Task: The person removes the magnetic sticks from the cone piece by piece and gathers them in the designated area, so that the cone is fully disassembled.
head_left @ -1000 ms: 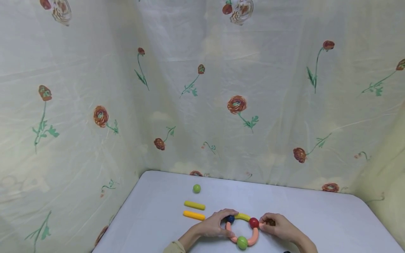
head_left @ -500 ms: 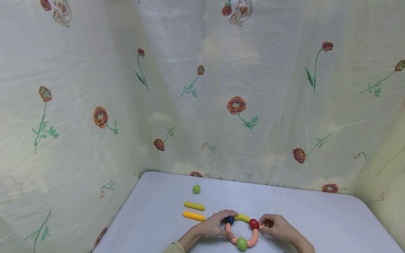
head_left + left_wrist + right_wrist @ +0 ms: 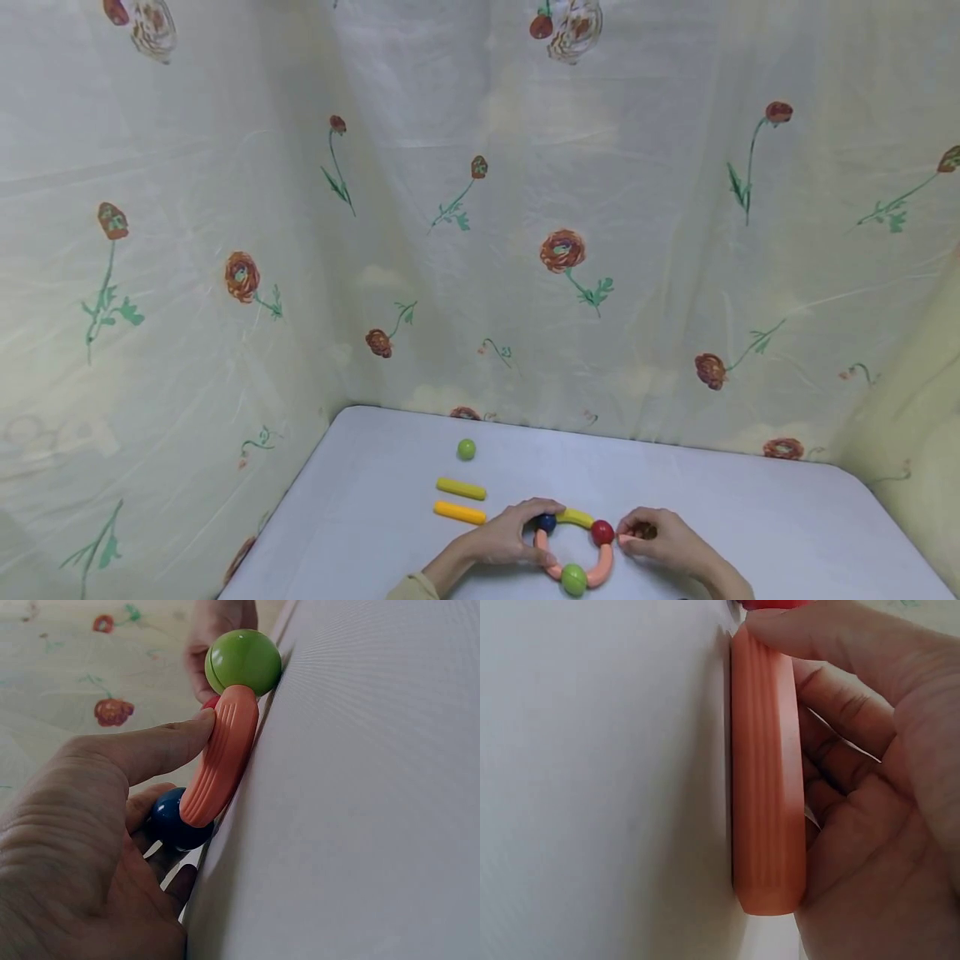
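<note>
A ring of balls and curved sticks lies on the table. A blue ball (image 3: 547, 522), a yellow curved stick (image 3: 575, 517), a red ball (image 3: 602, 532), a green ball (image 3: 574, 579) and two salmon curved sticks (image 3: 602, 568) form it. My left hand (image 3: 506, 533) grips its left side, with the thumb on the left salmon curved stick (image 3: 223, 757) and the fingers around the blue ball (image 3: 178, 820). Just right of the red ball, my right hand (image 3: 667, 542) pinches a loose ribbed salmon stick (image 3: 766, 772), thumb on its far end.
Left of the ring lie an orange stick (image 3: 460, 512) and a yellow-green stick (image 3: 461, 488). Farther back is a second green ball (image 3: 467, 449). Flowered curtains (image 3: 495, 275) hang behind and beside the white table (image 3: 360, 517).
My right hand has drawn slightly away from the red ball with its salmon stick, and a narrow gap now shows between them. My left hand keeps its grip on the ring.
</note>
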Motion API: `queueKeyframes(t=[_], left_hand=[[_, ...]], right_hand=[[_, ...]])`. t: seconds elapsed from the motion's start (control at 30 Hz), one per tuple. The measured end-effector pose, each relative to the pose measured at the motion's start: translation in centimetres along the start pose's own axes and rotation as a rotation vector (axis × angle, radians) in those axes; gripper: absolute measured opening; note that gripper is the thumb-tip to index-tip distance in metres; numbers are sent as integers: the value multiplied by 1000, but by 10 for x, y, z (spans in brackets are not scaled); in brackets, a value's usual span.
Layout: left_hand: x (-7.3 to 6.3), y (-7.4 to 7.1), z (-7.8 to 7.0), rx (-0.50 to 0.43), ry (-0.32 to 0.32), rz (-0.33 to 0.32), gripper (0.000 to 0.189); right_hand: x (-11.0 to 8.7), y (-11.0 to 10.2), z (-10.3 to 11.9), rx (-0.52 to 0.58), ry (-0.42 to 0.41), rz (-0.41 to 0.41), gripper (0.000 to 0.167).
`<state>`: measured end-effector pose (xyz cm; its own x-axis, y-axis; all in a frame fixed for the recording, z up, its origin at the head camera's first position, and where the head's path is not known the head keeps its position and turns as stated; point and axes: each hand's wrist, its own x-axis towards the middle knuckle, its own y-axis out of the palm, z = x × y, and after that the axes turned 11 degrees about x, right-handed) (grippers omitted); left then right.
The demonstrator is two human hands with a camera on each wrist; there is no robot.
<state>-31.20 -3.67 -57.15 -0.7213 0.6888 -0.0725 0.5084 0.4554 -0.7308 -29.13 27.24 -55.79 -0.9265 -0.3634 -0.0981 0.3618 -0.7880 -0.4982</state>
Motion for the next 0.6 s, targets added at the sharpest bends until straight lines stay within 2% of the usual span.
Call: queueKeyframes(t=[0.07, 0.23, 0.37, 0.6], left_hand=[[1, 0, 1, -4, 2, 0, 62], [3, 2, 3, -12, 4, -2, 62], [2, 1, 4, -10, -1, -3, 62], [1, 2, 3, -12, -5, 1, 63]], right_hand=[[-1, -4, -1, -2, 17, -6, 25], [-6, -12, -3, 13, 121, -50, 27], [-10, -18, -6, -16, 201, -127, 23], [-15, -33, -16, -63, 281, -236, 22]])
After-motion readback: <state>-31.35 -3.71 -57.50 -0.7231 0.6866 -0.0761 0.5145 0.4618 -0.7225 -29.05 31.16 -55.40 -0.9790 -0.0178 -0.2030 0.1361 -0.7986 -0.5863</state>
